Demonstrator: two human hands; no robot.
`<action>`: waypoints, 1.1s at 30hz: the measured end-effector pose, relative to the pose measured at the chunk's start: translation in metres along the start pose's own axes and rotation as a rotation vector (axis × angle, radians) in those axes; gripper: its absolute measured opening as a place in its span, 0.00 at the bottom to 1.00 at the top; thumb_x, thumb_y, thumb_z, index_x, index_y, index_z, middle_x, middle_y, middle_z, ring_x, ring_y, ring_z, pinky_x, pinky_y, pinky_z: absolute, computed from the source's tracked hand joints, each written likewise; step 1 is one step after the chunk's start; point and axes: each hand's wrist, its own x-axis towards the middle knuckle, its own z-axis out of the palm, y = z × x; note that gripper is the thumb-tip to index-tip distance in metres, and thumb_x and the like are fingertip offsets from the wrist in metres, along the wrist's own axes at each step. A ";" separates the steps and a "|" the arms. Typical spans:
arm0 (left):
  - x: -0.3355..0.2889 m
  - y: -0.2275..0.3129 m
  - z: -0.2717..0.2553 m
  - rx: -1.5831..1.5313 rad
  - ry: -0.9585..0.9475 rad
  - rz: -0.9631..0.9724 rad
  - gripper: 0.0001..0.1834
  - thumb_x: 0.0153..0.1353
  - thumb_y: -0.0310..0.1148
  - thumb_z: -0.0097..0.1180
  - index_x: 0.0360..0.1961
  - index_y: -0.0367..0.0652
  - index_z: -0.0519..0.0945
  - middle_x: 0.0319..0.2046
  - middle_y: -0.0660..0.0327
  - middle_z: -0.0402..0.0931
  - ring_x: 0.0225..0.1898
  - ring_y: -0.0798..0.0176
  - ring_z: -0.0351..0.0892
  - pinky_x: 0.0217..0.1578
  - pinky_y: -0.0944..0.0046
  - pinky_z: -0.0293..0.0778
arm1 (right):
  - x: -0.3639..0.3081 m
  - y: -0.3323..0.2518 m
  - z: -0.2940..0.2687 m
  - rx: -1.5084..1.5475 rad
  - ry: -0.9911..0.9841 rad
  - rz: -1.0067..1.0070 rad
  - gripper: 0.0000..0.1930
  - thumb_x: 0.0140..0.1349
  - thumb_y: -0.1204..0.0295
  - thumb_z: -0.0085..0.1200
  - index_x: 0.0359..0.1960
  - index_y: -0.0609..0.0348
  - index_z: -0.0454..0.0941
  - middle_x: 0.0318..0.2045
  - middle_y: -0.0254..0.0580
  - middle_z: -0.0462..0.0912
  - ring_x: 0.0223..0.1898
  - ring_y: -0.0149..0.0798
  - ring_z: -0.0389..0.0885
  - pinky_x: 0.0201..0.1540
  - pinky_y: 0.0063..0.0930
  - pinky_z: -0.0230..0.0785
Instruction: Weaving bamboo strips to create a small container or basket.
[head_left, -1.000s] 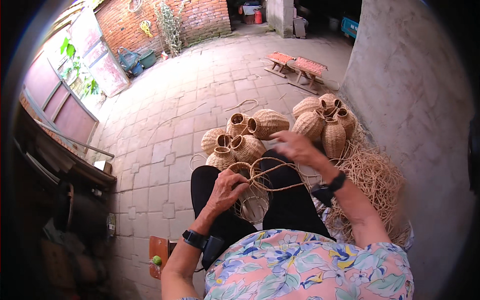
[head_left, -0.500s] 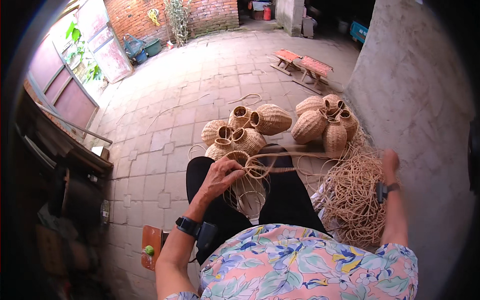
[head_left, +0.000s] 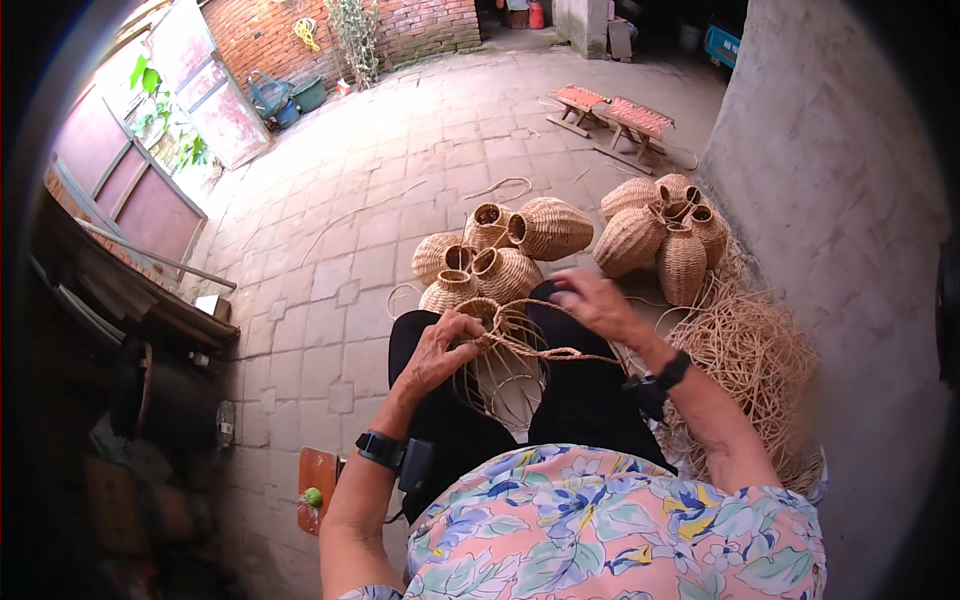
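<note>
On my lap is a partly woven basket [head_left: 500,385] of tan cord, its loose strands spreading between my knees. My left hand [head_left: 442,350] is closed on its edge, thumb and fingers pinching the cords. A twisted cord [head_left: 575,354] runs from there to the right, beneath my right wrist. Above my right thigh, my right hand [head_left: 598,305] is slightly blurred, its fingers apart and nothing visible in them. Just beyond my knees lies a cluster of finished woven baskets [head_left: 508,272], mouths facing one another. A second cluster of woven baskets [head_left: 682,262] stands to the right.
A big heap of loose tan cord [head_left: 745,370] lies at my right, beside a grey wall [head_left: 830,150]. Two small folding stools [head_left: 638,118] stand farther off. At left are a wooden stool [head_left: 318,480] with a green item on it and dark clutter [head_left: 150,400].
My right hand has swung inward from the far right by the wall to above my right thigh. The stretched cord has slackened. My left hand keeps its hold on the basket.
</note>
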 end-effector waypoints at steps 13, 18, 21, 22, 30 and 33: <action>0.004 -0.018 -0.009 0.044 -0.092 0.411 0.10 0.61 0.29 0.47 0.36 0.35 0.80 0.41 0.53 0.78 0.55 0.54 0.73 0.59 0.59 0.66 | -0.072 0.108 -0.076 -0.716 0.183 0.509 0.11 0.61 0.64 0.56 0.38 0.57 0.81 0.36 0.51 0.83 0.38 0.53 0.81 0.44 0.44 0.72; 0.002 -0.007 -0.003 0.007 -0.021 0.216 0.12 0.63 0.30 0.47 0.39 0.32 0.79 0.47 0.50 0.78 0.54 0.51 0.75 0.57 0.58 0.68 | -0.035 -0.003 -0.033 -0.135 0.192 0.021 0.11 0.59 0.71 0.58 0.42 0.61 0.81 0.39 0.52 0.81 0.41 0.51 0.81 0.47 0.40 0.73; 0.003 -0.012 -0.005 0.144 -0.044 0.361 0.12 0.66 0.28 0.44 0.43 0.33 0.78 0.48 0.48 0.77 0.53 0.50 0.76 0.55 0.58 0.70 | -0.031 -0.061 0.005 0.286 -0.075 -0.101 0.14 0.65 0.69 0.56 0.49 0.62 0.78 0.35 0.52 0.81 0.39 0.46 0.83 0.43 0.34 0.75; 0.005 -0.013 -0.005 0.149 -0.045 0.360 0.12 0.66 0.28 0.44 0.43 0.33 0.78 0.48 0.48 0.77 0.53 0.50 0.76 0.55 0.58 0.70 | -0.034 -0.072 0.008 0.403 -0.240 0.062 0.15 0.66 0.69 0.55 0.51 0.61 0.77 0.33 0.51 0.81 0.36 0.42 0.84 0.41 0.32 0.75; 0.004 0.008 0.007 -0.034 0.039 -0.059 0.10 0.58 0.35 0.61 0.36 0.38 0.82 0.39 0.56 0.78 0.45 0.58 0.77 0.49 0.60 0.73 | -0.057 -0.055 0.037 0.069 -0.171 -0.288 0.10 0.58 0.73 0.59 0.42 0.57 0.83 0.33 0.48 0.85 0.32 0.51 0.84 0.34 0.37 0.77; 0.007 0.014 0.007 -0.036 0.068 -0.067 0.14 0.53 0.39 0.65 0.31 0.37 0.82 0.34 0.58 0.78 0.43 0.61 0.77 0.47 0.60 0.72 | -0.054 -0.052 0.041 0.008 -0.175 -0.298 0.09 0.58 0.72 0.59 0.40 0.56 0.82 0.31 0.47 0.84 0.31 0.51 0.84 0.32 0.38 0.77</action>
